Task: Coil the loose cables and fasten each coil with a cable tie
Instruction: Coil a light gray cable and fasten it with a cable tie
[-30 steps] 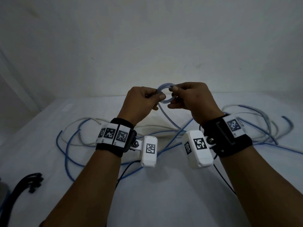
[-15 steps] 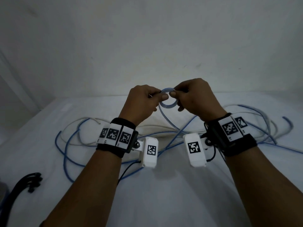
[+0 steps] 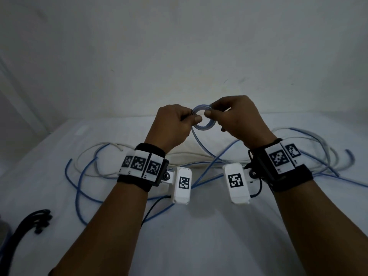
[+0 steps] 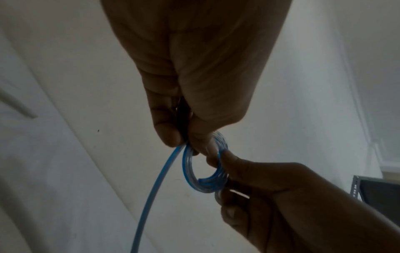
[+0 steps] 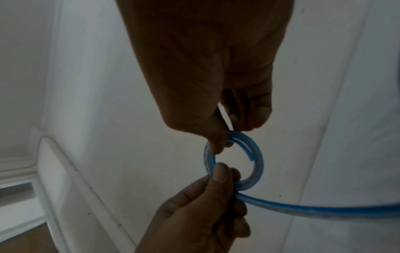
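A small tight coil (image 3: 205,125) of translucent blue cable is held up above the table between both hands. My left hand (image 3: 191,119) pinches its left side between thumb and fingers; my right hand (image 3: 211,113) pinches its right and upper side. In the left wrist view the coil (image 4: 190,174) hangs below my left hand (image 4: 184,140), with the right hand's fingers (image 4: 231,188) on its far edge. In the right wrist view the coil (image 5: 257,159) shows a free cut end inside the ring. The cable's loose tail (image 3: 201,146) runs down to the table.
Loose blue cables (image 3: 79,176) and white cables (image 3: 103,148) lie tangled across the white table (image 3: 199,236), behind and beside my wrists, with more on the right (image 3: 318,148). A bundle of black cable ties (image 3: 37,222) lies at the front left edge.
Both hands stayed on the coil and rose slightly. The right wrist rolled outward while its fingers shifted round the ring; the coil looks a little tighter.
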